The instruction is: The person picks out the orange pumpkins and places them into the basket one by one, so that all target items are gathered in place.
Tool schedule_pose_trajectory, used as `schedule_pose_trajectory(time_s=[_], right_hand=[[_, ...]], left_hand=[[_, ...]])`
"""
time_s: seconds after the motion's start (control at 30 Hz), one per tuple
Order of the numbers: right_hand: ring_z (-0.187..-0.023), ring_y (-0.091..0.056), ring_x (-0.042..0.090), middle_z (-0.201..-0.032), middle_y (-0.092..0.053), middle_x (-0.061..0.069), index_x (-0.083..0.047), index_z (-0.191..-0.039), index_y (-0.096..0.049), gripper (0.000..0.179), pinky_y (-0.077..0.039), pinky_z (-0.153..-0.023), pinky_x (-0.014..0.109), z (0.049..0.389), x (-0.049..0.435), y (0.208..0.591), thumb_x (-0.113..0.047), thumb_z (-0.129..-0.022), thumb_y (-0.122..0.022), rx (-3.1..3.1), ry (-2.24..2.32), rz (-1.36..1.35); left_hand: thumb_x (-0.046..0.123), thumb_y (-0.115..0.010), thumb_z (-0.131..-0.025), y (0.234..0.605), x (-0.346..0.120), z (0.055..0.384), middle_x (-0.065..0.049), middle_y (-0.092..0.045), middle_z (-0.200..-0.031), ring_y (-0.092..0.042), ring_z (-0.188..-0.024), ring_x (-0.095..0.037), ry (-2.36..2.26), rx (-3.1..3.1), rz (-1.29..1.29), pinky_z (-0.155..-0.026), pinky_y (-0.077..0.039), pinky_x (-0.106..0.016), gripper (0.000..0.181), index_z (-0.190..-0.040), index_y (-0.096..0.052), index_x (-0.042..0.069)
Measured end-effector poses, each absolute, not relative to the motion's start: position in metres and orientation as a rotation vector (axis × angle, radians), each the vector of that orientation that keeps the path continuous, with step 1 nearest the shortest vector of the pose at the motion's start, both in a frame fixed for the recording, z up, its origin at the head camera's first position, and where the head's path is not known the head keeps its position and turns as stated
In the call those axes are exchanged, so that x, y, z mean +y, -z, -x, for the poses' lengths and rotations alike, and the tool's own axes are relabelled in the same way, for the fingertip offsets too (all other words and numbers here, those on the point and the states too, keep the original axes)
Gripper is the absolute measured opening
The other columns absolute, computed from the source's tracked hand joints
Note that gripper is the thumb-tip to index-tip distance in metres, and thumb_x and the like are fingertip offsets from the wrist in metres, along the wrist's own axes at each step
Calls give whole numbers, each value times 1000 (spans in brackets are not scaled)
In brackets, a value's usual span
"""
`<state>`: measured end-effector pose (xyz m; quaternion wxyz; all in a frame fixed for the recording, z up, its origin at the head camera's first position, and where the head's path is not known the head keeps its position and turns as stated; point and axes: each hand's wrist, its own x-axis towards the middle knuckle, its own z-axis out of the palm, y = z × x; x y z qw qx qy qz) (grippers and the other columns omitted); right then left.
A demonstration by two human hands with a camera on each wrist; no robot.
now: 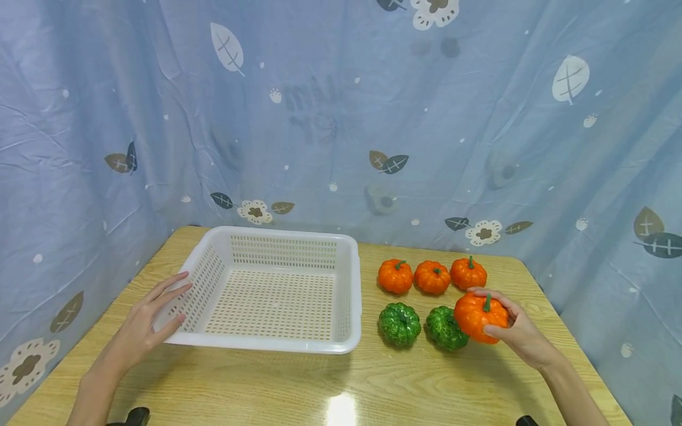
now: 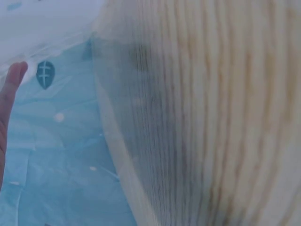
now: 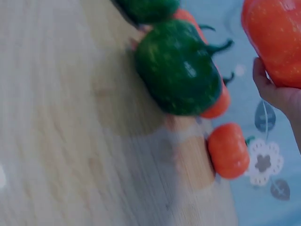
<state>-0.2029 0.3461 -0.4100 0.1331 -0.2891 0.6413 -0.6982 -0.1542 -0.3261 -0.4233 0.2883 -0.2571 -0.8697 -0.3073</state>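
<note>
My right hand [image 1: 524, 334] grips an orange pumpkin [image 1: 474, 316] with a green stem, thumb in front and fingers behind; the same pumpkin [image 3: 277, 42] shows at the upper right of the right wrist view. It is held up beside a green pumpkin [image 1: 445, 328] and partly hides it. My left hand [image 1: 141, 325] lies at the left rim of a white plastic basket [image 1: 348, 296], its fingers extended over the edge. The left wrist view catches only a bit of that hand [image 2: 9, 94], so firm contact is hard to judge.
A second green pumpkin [image 1: 399, 325] sits right of the basket. Behind it stand three orange pumpkins, at the left [image 1: 395, 276], middle [image 1: 432, 277] and right [image 1: 468, 273]. The wooden table [image 1: 266, 384] meets a blue patterned curtain [image 1: 319, 118] at the back and sides.
</note>
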Motion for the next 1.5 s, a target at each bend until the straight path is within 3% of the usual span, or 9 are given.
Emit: schedule_pose_trajectory(time_s=[0.3,0.8,1.23,1.5], right_hand=[[-119,-52,10,-143,-41,-4,-13,-138,-45,56,-51,-90,29,194,306,399,15,-90,-45,1897,2164,829],[-108,-57,11,-134,-44,0,-15,-141,-42,53,-54,-82,28,196,242,368,3,-93,-53,2138,2128,609],[-109,-55,16,-137,-40,6,-18,-144,-38,57,-54,-81,27,224,187,338,-3,-92,-58,2054,2085,641],[-115,-50,24,-139,-38,8,-18,-142,-40,54,-52,-87,31,246,151,322,-2,-93,-57,1938,2137,663]], left_hand=[[-3,-69,-73,423,-328,152,-15,-44,-143,-30,-135,-3,805,-2346,666,-104,-18,-9,56,-128,-57,-3],[-1,-70,-74,425,-328,149,-19,-46,-140,-29,-135,-2,804,-2369,632,-103,-18,-8,54,-126,-58,-3],[-1,-70,-75,424,-330,150,-19,-45,-141,-30,-135,-5,808,-2364,644,-104,-18,-9,54,-128,-57,-3],[1,-69,-78,422,-327,151,-19,-44,-142,-33,-134,-12,811,-2406,611,-101,-19,-7,52,-128,-57,-4]])
